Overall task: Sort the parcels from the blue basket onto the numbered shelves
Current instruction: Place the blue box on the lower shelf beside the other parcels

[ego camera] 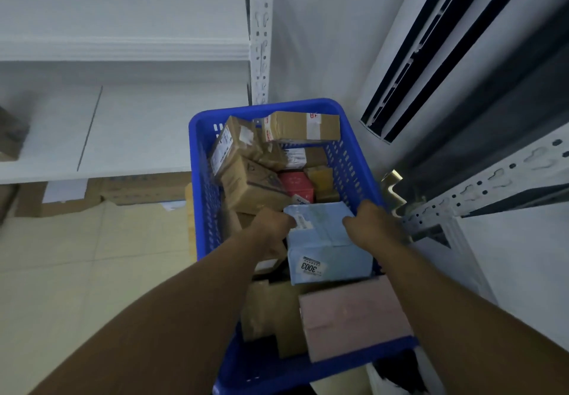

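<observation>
A blue plastic basket (203, 179) stands on the floor below me, filled with several parcels. Both hands reach into it and hold a light blue box (326, 240) that bears a white label reading 3003. My left hand (271, 225) grips the box's left side. Its right side is gripped by my right hand (369, 222). A pink box (354, 317) lies at the near end of the basket. Brown cardboard parcels (255, 185) and a small red box (297, 183) fill the far half.
White metal shelves (123, 49) stand to the left, their slotted upright (261, 40) just behind the basket. A brown parcel (12, 139) sits on the lower shelf at far left. Flat cardboard (92, 197) lies on the floor. Another white rack (492, 185) is on the right.
</observation>
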